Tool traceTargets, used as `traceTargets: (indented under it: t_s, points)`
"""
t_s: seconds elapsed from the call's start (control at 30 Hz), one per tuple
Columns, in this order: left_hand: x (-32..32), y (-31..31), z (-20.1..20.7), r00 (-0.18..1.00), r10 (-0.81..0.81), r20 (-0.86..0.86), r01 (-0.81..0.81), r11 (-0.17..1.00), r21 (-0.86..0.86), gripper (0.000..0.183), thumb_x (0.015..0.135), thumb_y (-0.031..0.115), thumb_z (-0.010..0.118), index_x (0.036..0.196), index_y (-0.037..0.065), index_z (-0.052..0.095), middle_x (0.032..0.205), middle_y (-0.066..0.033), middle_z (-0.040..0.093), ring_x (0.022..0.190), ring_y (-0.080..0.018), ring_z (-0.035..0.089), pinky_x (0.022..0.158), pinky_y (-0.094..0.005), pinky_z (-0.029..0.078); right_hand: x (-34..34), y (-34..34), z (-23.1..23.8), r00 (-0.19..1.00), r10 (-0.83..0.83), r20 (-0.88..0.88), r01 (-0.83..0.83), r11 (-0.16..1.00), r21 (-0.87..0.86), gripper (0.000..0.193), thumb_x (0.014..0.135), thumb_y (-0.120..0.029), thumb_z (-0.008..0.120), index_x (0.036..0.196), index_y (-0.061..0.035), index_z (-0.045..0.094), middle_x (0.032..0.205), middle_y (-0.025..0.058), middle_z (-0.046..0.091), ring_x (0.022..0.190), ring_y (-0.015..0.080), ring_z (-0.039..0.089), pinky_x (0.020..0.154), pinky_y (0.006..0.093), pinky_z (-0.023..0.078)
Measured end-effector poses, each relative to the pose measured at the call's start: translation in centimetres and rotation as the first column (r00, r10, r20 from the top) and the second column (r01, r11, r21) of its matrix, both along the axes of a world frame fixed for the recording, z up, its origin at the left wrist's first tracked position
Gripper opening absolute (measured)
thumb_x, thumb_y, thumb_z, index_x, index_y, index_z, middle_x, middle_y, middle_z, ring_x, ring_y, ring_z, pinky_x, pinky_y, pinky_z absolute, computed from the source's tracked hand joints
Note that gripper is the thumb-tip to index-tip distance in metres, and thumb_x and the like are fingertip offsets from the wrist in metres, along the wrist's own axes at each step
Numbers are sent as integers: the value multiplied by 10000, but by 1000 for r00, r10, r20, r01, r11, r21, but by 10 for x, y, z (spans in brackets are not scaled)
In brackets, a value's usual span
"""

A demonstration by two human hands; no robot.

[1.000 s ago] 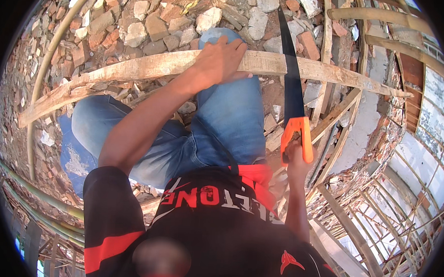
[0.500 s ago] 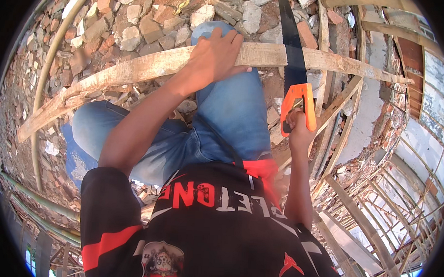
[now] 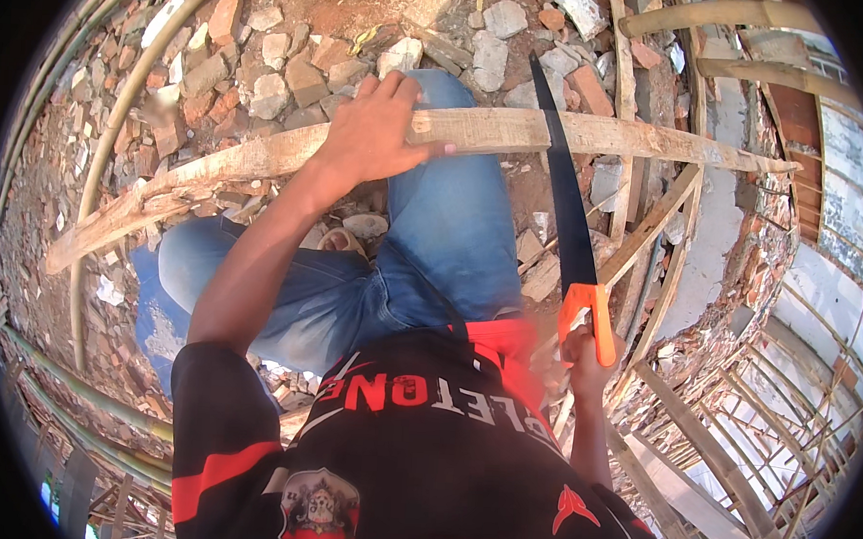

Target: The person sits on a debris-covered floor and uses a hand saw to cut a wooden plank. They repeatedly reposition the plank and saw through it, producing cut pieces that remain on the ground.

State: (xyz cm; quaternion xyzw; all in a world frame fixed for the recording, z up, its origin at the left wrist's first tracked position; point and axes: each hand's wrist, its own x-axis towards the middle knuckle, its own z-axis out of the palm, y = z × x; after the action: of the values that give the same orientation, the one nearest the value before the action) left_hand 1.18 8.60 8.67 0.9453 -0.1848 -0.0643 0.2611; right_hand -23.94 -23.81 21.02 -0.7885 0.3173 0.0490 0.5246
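A long wooden plank [image 3: 244, 158] lies crosswise over my raised knee in blue jeans [image 3: 452, 232]. My left hand [image 3: 375, 127] is wrapped over the plank beside the knee, pressing it there. In my right hand [image 3: 590, 352] is the orange handle of a hand saw [image 3: 571, 213]. The dark blade crosses the plank to the right of the knee, its tip past the far edge. Whether the teeth have cut into the wood cannot be made out.
Broken bricks and rubble [image 3: 305, 76] cover the ground ahead and to the left. A bamboo pole [image 3: 121, 111] runs along the left. To the right stand several wooden battens [image 3: 660, 222], with a lattice of sticks [image 3: 762, 409] farther down.
My right hand has drawn the saw back toward my body, so more blade shows on the near side of the plank. My left hand, the plank and the knee sit slightly lower in view.
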Motion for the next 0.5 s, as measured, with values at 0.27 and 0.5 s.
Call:
traceTargets:
  t_s: [0.27, 0.5]
  points:
    - [6, 101, -4, 901, 56, -431, 107, 932, 345, 963, 892, 860, 391, 705, -25, 721, 724, -260, 686, 794, -449, 708, 717, -547, 550, 26, 17, 2, 995, -97, 27, 94, 990, 105, 158, 837, -28, 538, 691, 26, 565, 551, -4, 510, 476, 79, 452, 460, 267, 343]
    - [-8, 110, -18, 911, 128, -391, 1, 950, 313, 939, 872, 855, 427, 771, -18, 756, 702, -257, 680, 779, -428, 712, 703, -535, 554, 11, 2, -29, 995, -3, 96, -12, 988, 153, 124, 800, -38, 535, 793, 50, 621, 557, -1, 507, 458, 78, 449, 446, 256, 377]
